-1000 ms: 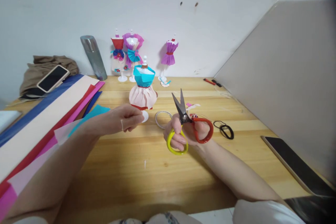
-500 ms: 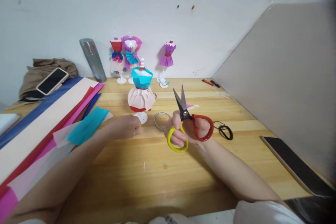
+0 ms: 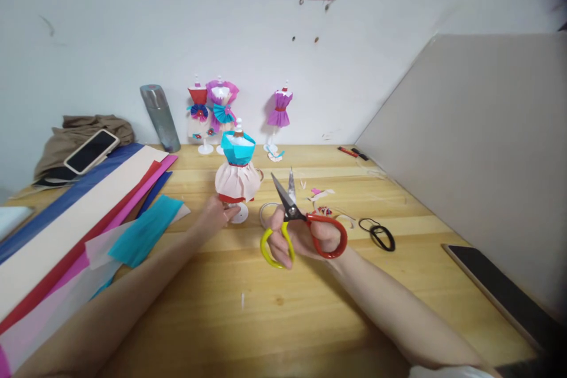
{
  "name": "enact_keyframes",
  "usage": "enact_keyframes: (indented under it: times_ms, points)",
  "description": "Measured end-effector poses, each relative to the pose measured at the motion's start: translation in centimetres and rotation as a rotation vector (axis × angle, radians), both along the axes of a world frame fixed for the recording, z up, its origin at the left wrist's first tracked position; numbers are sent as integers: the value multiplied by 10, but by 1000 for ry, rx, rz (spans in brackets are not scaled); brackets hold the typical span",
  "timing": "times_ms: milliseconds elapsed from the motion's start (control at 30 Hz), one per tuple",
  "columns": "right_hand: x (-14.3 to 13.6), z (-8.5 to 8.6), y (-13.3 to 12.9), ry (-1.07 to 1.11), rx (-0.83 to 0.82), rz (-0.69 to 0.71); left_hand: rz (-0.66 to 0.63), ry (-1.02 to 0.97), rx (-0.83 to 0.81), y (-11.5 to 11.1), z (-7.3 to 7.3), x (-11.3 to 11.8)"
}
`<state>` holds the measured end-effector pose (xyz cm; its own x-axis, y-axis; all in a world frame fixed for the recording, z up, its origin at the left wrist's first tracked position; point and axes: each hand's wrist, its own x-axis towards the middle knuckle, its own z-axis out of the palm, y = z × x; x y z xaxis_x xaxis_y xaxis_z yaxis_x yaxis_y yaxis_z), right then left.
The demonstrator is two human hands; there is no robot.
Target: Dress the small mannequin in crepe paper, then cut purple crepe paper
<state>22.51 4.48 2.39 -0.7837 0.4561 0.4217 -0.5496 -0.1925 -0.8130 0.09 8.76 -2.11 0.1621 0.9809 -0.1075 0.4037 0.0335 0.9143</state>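
My right hand (image 3: 283,239) holds scissors (image 3: 290,209) with one yellow and one red handle, blades spread and pointing up and away. Left of them stands a small dress form (image 3: 238,177) on a white round base, dressed in a turquoise top and a pale pink skirt with a red lower edge. My left hand (image 3: 215,217) is at its stem just above the base, fingers closed there and partly hidden under the skirt. Behind my right hand a roll of tape (image 3: 264,212) shows in part. Pink and white paper scraps (image 3: 321,193) lie beyond the scissors.
Long crepe paper sheets (image 3: 88,189) and a turquoise piece (image 3: 144,233) lie at the left. A tilted bottle (image 3: 160,118), a phone (image 3: 91,150) and several dressed forms (image 3: 280,109) are along the wall. Black hair ties (image 3: 381,237) and a dark tablet-like slab (image 3: 491,292) lie right.
My left hand has moved up and in to the dress form's stem. My right hand has shifted left with the scissors, nearer the form. The camera view has tilted up slightly.
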Motion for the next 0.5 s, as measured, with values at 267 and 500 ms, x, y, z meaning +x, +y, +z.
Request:
enact_keyframes:
  times_ms: [267,500]
  points:
    - [-13,-18,-7,-133,-116,87,-43,-274,-21,-11,17,10]
    - [-30,-6,-18,-12,-176,48,-118,-464,-64,-31,35,19]
